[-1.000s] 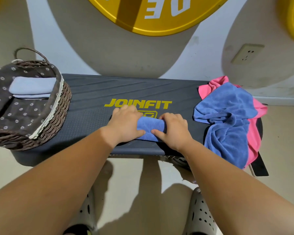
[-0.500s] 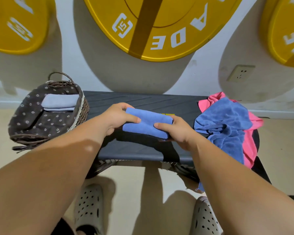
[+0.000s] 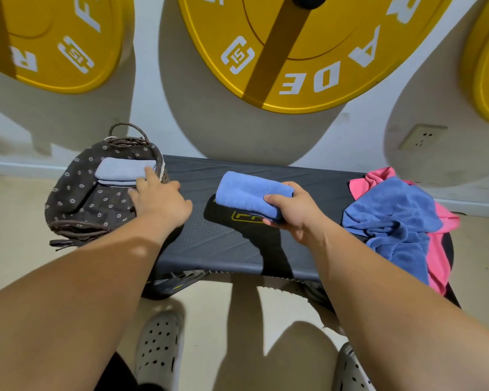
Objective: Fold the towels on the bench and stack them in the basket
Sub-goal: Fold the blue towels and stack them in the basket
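right hand (image 3: 292, 214) gripping folded towel (image 3: 251, 193) (lifted), left hand (image 3: 160, 200) at basket (image 3: 76, 193) rim

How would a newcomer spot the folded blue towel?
Find the dark bench below the yellow plate. Over its middle, the right grip holds the folded blue towel. The other blue towel, far right, lies loose; the grey towel in the basket is paler.

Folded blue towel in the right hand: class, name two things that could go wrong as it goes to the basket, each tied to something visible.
1. The right hand grips the folded blue towel by one end only; the free end could sag and the fold may open.
2. The basket appears tilted at the end of the bench, with the left hand touching the grey towel inside; a push there might tip it.
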